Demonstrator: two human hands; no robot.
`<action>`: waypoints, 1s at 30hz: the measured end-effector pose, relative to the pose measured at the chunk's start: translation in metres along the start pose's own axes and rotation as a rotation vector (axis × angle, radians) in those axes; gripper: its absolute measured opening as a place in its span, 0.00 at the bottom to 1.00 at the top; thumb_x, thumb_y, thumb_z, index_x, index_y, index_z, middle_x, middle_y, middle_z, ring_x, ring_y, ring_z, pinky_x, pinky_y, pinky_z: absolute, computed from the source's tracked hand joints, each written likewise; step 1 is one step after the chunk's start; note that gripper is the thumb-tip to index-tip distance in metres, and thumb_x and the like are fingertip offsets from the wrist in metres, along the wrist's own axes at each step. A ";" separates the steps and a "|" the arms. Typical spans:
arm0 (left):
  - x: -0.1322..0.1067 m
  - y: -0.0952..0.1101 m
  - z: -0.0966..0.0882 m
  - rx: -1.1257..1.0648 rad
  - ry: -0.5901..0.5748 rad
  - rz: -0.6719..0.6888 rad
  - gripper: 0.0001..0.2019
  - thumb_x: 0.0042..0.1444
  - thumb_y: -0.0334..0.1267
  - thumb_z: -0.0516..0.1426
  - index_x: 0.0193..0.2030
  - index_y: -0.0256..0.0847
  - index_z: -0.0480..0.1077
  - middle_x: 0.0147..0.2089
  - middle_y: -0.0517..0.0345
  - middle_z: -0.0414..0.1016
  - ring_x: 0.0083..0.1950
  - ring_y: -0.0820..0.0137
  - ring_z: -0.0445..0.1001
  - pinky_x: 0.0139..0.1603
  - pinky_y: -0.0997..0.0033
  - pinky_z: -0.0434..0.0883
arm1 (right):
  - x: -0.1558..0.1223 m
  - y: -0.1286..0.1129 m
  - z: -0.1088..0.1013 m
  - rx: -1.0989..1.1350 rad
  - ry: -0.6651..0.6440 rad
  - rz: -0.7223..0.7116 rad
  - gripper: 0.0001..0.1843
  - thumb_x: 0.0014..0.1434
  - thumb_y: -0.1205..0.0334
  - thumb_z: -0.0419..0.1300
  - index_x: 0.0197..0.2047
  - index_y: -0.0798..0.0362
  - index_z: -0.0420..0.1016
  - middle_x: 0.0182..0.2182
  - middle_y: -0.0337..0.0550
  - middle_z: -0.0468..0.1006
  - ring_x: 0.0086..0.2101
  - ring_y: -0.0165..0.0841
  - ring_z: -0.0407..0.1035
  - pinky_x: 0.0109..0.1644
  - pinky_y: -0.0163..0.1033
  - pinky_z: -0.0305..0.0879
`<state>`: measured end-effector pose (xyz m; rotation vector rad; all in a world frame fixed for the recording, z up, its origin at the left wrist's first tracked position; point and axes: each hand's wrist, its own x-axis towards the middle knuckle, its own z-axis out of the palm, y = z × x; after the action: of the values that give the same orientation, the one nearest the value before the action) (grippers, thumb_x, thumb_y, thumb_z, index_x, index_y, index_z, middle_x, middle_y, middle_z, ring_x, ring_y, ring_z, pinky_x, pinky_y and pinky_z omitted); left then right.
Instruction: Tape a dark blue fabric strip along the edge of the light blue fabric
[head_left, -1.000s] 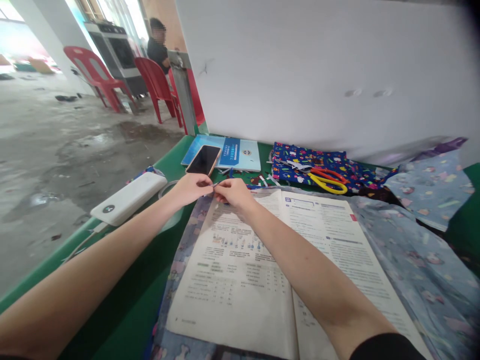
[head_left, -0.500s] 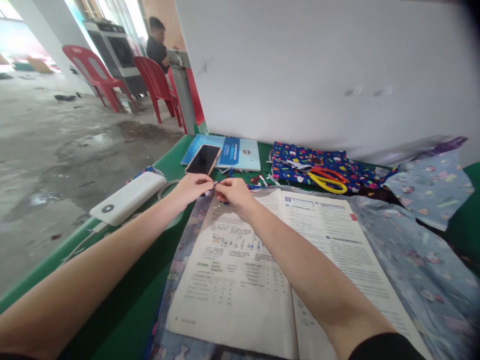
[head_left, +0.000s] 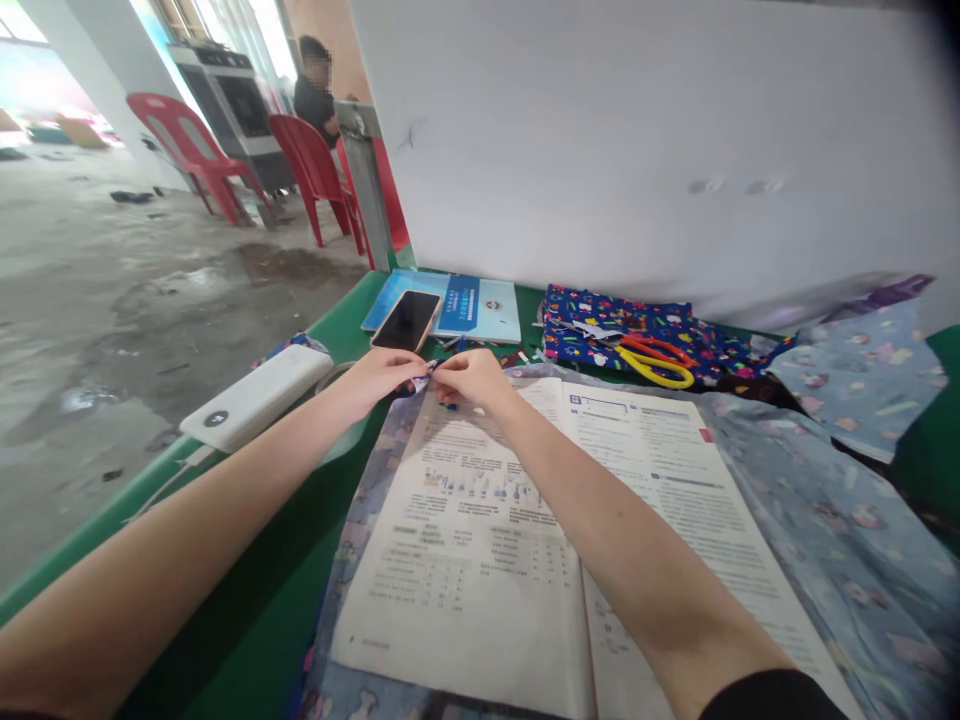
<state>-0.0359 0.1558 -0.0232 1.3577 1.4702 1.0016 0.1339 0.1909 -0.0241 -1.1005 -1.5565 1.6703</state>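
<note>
An open printed book (head_left: 465,610) lies on grey-blue patterned cloth (head_left: 847,530). At the book's far left corner my left hand (head_left: 390,375) and my right hand (head_left: 472,380) meet, fingertips pinched close together. Between them shows a bit of the patterned cloth edge (head_left: 421,383), gripped by both; its exact folds are hidden by the fingers. My right wrist passes over the upper part of the left page. Just beyond my left hand rests a phone (head_left: 407,322) on a blue booklet (head_left: 491,308).
A white power bank (head_left: 256,398) with a cable sits left of my forearm on the green table (head_left: 247,610). Yellow-and-red scissors (head_left: 652,360) lie on dark blue patterned cloth (head_left: 559,345). Paper scraps are scattered behind the book. Red chairs (head_left: 311,170) and a seated person (head_left: 315,95) are farther off.
Both hands stay at the same corner. My right hand has shifted slightly and its fingers turn a little over the cloth edge; everything else looks the same.
</note>
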 end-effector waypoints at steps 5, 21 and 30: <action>0.002 -0.003 -0.003 -0.005 -0.031 -0.007 0.13 0.45 0.46 0.64 0.32 0.39 0.78 0.26 0.59 0.74 0.28 0.72 0.68 0.28 0.72 0.59 | -0.001 -0.002 -0.003 -0.075 -0.005 -0.053 0.01 0.46 0.68 0.64 0.26 0.55 0.77 0.20 0.40 0.77 0.25 0.33 0.75 0.29 0.34 0.74; -0.001 0.001 -0.003 0.029 -0.015 0.037 0.17 0.47 0.53 0.63 0.31 0.40 0.75 0.26 0.59 0.73 0.28 0.72 0.68 0.30 0.72 0.61 | -0.002 -0.005 -0.007 -0.519 0.125 -0.315 0.04 0.50 0.63 0.61 0.27 0.54 0.76 0.24 0.41 0.78 0.29 0.34 0.74 0.37 0.38 0.70; -0.002 0.003 -0.008 0.053 0.017 0.067 0.15 0.45 0.51 0.65 0.27 0.40 0.74 0.24 0.60 0.71 0.27 0.73 0.66 0.29 0.72 0.60 | 0.004 -0.005 -0.019 -0.684 0.172 -0.734 0.21 0.53 0.70 0.55 0.50 0.51 0.74 0.47 0.43 0.78 0.50 0.35 0.70 0.57 0.42 0.62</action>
<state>-0.0422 0.1541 -0.0177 1.4482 1.4815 1.0246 0.1481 0.2048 -0.0196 -0.7744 -2.1272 0.5531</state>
